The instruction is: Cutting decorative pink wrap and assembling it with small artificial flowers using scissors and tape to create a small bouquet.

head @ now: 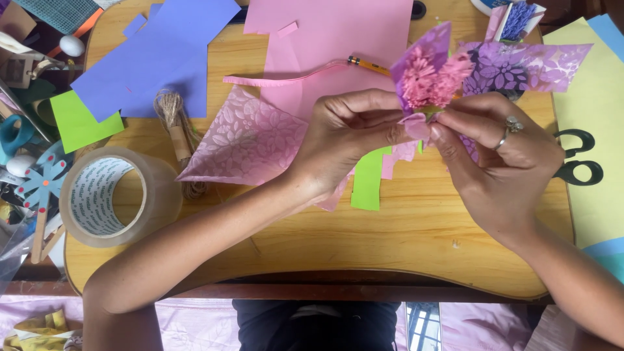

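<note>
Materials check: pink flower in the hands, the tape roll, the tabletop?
Flower: looks like matte paper, petals cut into fine fringe, purple sheet wrapped behind. Tape roll: clear glossy plastic film, likely on a cardboard core. Tabletop: light wood or wood-look laminate, visible grain, slight sheen.

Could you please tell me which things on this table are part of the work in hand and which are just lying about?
In hand:
left hand
right hand
pink paper flower
purple wrapping paper

Lying about:
tape roll
twine spool
scissors
pencil
blue paper
</note>
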